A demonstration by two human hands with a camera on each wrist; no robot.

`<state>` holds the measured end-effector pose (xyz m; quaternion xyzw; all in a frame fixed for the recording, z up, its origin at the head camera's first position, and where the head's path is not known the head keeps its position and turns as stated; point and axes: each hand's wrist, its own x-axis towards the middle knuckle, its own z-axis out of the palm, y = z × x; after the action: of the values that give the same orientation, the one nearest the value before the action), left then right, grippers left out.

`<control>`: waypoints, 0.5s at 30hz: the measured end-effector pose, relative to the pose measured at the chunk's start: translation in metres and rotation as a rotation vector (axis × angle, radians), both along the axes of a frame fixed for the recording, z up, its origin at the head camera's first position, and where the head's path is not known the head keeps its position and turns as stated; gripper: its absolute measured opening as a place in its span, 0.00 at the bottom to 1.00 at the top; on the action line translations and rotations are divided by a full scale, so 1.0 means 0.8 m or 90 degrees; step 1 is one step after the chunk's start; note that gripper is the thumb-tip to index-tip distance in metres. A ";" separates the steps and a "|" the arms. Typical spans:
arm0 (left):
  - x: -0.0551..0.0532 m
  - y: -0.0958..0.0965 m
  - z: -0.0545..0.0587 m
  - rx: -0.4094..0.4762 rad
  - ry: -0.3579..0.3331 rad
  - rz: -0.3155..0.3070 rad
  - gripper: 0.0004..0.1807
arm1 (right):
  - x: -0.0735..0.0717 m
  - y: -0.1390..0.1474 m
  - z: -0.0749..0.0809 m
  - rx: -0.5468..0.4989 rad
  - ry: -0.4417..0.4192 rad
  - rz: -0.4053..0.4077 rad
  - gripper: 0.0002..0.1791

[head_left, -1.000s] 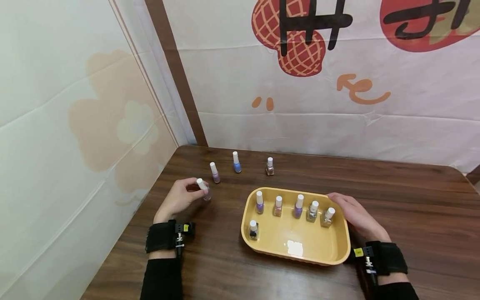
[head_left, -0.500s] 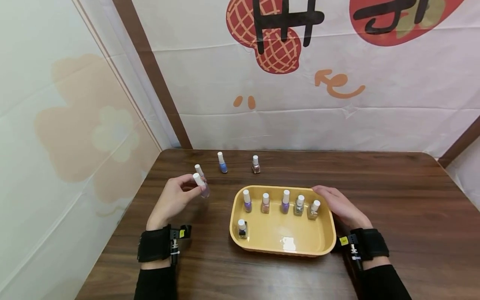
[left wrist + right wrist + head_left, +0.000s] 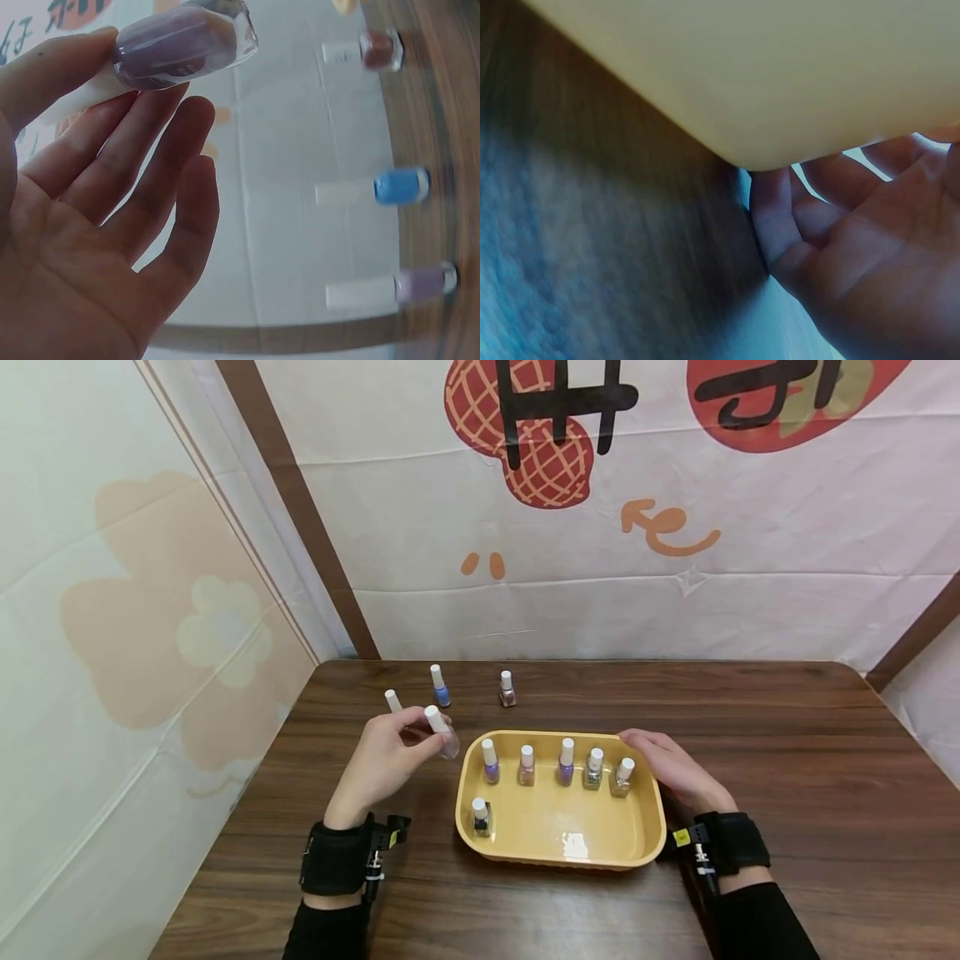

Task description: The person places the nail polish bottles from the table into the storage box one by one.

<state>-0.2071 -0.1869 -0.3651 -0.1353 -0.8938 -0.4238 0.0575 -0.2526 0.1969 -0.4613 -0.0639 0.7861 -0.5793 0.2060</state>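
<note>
My left hand [image 3: 381,762] pinches a nail polish bottle [image 3: 180,46] by its white cap, between thumb and fingertips. The polish looks greyish purple, and the bottle hangs tilted just left of the yellow tray [image 3: 566,857]. In the left wrist view the other fingers are spread loosely. My right hand [image 3: 678,772] rests at the tray's far right corner, its fingers [image 3: 769,202] against the outer wall. Inside the tray, several white-capped polish bottles form a row along the far side, and a dark bottle [image 3: 481,818] stands at the near left.
At the back of the brown table [image 3: 787,760] stand a blue polish bottle [image 3: 441,693], a brownish bottle [image 3: 507,695] and a purple one [image 3: 421,285] partly hidden behind my left hand. Printed cloth [image 3: 420,527] hangs behind the table and along its left side.
My left hand has lifted the pinched bottle and carried it right, up to the tray's left side. The right hand stays at the tray corner. The head view has shifted right.
</note>
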 end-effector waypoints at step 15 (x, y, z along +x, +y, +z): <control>0.011 0.053 -0.004 -0.078 0.021 -0.082 0.03 | -0.001 0.000 0.001 0.013 0.003 0.003 0.28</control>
<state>-0.1983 -0.1448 -0.3687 -0.2031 -0.9064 -0.3685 0.0365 -0.2534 0.1968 -0.4603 -0.0646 0.7923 -0.5707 0.2062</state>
